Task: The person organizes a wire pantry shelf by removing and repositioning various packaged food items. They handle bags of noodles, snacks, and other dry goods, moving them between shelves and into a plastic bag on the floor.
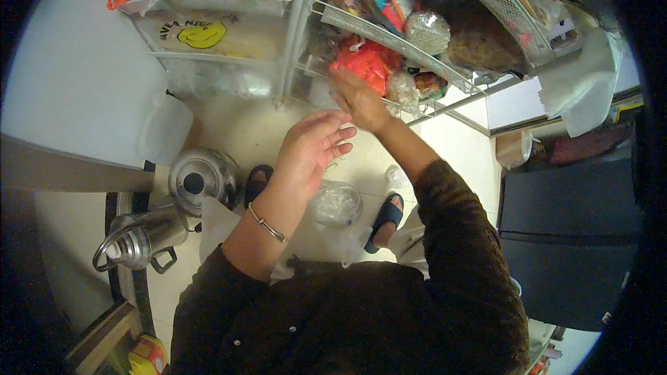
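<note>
My left hand is in mid-view, empty, its fingers loosely curled and a little apart. A metal bangle circles that wrist. My right hand reaches past it, back upward and somewhat blurred, with nothing visible in its fingers. Its fingertips overlap the left edge of a red plastic bag on the lower rack shelf; I cannot tell whether they touch. Beside that bag lies a clear plastic-wrapped bundle. Below my hands, a clear plastic bag with unclear contents rests near my feet.
A white metal rack holding bagged goods stands ahead. At left are a round steel pot and a steel kettle-like vessel on its side. A sandalled foot is below. A dark cabinet-like box stands right.
</note>
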`<state>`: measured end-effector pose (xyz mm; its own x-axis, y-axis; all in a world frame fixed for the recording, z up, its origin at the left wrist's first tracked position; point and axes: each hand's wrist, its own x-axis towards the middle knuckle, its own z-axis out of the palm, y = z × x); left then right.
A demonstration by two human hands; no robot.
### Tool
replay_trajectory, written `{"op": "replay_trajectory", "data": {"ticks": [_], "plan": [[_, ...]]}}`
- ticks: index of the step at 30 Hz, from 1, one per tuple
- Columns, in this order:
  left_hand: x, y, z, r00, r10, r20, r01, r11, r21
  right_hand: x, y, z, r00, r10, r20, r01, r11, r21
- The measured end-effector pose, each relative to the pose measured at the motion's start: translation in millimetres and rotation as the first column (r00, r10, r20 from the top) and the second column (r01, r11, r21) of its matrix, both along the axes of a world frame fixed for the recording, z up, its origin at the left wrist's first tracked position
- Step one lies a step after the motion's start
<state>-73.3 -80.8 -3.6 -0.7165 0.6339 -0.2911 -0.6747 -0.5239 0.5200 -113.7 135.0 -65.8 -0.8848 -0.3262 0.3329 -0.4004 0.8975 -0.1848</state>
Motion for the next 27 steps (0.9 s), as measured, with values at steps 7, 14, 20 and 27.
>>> {"op": "replay_trajectory", "data": {"ticks": [7,14,20,27], "plan": [[-2,-3,2,0.997,0.07,-0.015,-0.071,0.997,-0.023,-35,62,25,0.736,-0.65,0.189,0.497,0.708,0.502],[5,10,-3,1.0,0.008,0.012,-0.007,0.997,-0.071,-31,123,-17,0.642,-0.72,0.262,0.594,0.684,0.423],[30,26,-6,0.99,-0.126,-0.065,0.119,0.987,-0.108,-48,104,-22,0.808,-0.585,0.071,0.538,0.782,0.313],[75,43,-13,0.653,-0.616,-0.441,0.469,0.786,-0.404,-42,85,-36,0.906,-0.39,0.164,0.365,0.917,0.164]]}}
